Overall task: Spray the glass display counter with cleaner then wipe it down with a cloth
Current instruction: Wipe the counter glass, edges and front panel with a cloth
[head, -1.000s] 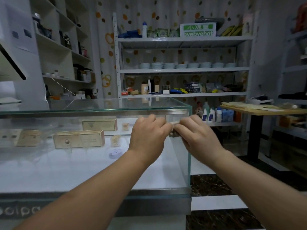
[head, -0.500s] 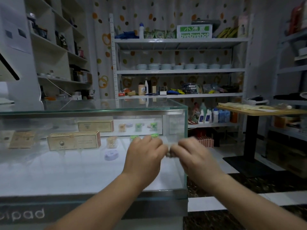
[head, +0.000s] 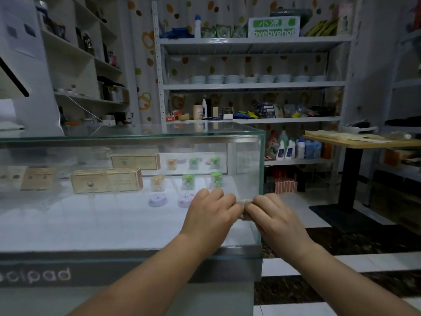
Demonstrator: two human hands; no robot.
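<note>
Two hands, L hand (head: 210, 216), R hand (head: 276, 218), fingers curled, pinching cloth (head: 245, 209) btwn them, at glass counter (head: 159, 139) corner.

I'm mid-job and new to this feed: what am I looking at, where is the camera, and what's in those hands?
There is no machine here: a person works bare-handed, and every picture comes from one wide-angle camera on their head, looking forward and down. The left hand and right hand meet at the front right corner of the clear glass display counter, both pinching a small pale crumpled cloth between them. Inside, on the white shelf, lie tan cardboard boxes, green packets and lilac round tins. Neither hand holds a spray bottle.
</note>
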